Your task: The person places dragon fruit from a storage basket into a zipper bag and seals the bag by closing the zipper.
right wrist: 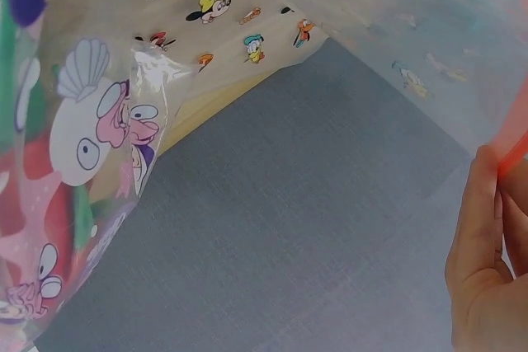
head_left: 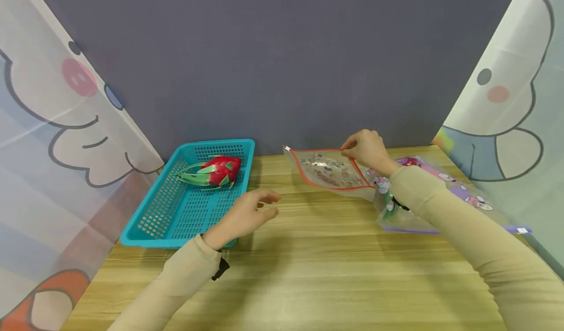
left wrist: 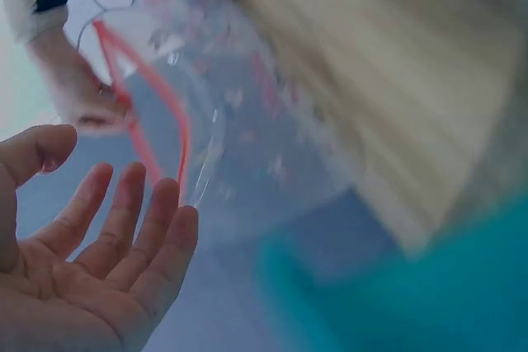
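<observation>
My right hand (head_left: 367, 150) pinches the red zip edge of a clear zip bag (head_left: 328, 172) printed with small cartoon figures, and the bag's mouth gapes. In the right wrist view the thumb and fingers (right wrist: 483, 220) grip that red edge at the far right. My left hand (head_left: 246, 213) hovers over the table beside the basket, fingers loosely bent and holding nothing; in the left wrist view its palm (left wrist: 91, 286) faces up. A red dragon fruit (head_left: 222, 170) with green leafy scales lies in the blue-green plastic basket (head_left: 132, 238).
A second clear bag (head_left: 462, 189) with larger cartoon prints and a purple zip lies on the right of the wooden table (head_left: 317, 282), partly under my right forearm. A dark grey panel (head_left: 282, 66) stands behind; cartoon-printed cloths (head_left: 57, 140) hang on both sides.
</observation>
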The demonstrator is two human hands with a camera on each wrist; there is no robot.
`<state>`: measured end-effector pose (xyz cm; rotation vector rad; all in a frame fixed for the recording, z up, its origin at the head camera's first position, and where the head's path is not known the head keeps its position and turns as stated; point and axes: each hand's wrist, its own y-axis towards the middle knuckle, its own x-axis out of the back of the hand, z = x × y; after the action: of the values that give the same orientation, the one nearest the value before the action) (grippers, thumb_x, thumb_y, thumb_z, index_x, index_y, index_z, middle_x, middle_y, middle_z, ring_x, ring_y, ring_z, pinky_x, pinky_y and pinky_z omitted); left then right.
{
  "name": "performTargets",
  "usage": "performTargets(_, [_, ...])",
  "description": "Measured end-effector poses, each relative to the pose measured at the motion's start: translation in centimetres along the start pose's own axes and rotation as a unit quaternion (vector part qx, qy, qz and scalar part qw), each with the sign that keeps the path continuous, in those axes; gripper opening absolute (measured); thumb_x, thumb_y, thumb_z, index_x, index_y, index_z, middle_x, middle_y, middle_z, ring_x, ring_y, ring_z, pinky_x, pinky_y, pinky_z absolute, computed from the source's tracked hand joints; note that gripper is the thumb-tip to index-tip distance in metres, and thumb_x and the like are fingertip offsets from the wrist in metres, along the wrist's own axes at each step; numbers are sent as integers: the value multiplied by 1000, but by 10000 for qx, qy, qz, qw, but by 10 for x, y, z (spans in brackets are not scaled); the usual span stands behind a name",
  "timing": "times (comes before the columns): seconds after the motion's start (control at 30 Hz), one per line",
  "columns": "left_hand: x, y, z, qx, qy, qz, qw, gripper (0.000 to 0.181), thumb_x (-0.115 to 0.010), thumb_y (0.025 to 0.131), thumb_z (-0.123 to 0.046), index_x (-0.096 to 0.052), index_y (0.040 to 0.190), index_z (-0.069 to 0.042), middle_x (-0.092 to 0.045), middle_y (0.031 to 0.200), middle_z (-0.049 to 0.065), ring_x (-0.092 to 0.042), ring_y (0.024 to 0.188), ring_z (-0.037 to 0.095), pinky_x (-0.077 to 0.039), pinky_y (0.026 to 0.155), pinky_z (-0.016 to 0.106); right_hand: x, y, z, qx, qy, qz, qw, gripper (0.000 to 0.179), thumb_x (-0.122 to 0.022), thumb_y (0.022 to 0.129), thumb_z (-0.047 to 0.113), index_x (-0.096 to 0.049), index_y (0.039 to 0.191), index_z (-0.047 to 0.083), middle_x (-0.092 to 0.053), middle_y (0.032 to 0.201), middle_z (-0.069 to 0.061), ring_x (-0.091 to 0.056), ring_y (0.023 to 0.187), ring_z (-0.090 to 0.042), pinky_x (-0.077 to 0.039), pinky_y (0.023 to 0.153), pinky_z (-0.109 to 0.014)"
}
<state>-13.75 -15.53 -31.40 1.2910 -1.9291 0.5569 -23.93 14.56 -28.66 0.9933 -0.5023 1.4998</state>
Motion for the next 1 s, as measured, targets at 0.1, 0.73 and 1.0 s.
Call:
performTargets(0.1, [24, -6, 0, -136, 216, -248, 9994, 29, -61, 88, -19, -61, 116, -13, -62, 115, 1, -57, 106, 20, -48, 89, 37, 1, -1, 1, -25, 36, 54, 10000, 16, -65, 85, 15, -73, 92, 3, -70, 87, -15, -63, 68, -21, -49, 64, -38])
performTargets(0.73, [126, 35, 78, 218, 1202, -1064, 9868, 27, -50, 94, -19, -59, 115, -5, -62, 113, 17, -61, 99, 31, -50, 74, 42, -2, -5, 0, -6, 73, 318, 9995, 17, -65, 85, 13, -71, 95, 2, -70, 89, -15, -65, 69, -20, -52, 63, -36])
performTargets(1.0, [138, 56, 107, 107, 1840, -1278, 9745, 27, -48, 93, -15, -60, 112, 0, -61, 111, 22, -59, 99, 37, -47, 83, 52, 0, -8, -1, 31, 69, 215, 9997, 16, -64, 85, 12, -72, 94, 2, -70, 90, -16, -64, 70, -21, -52, 62, -35])
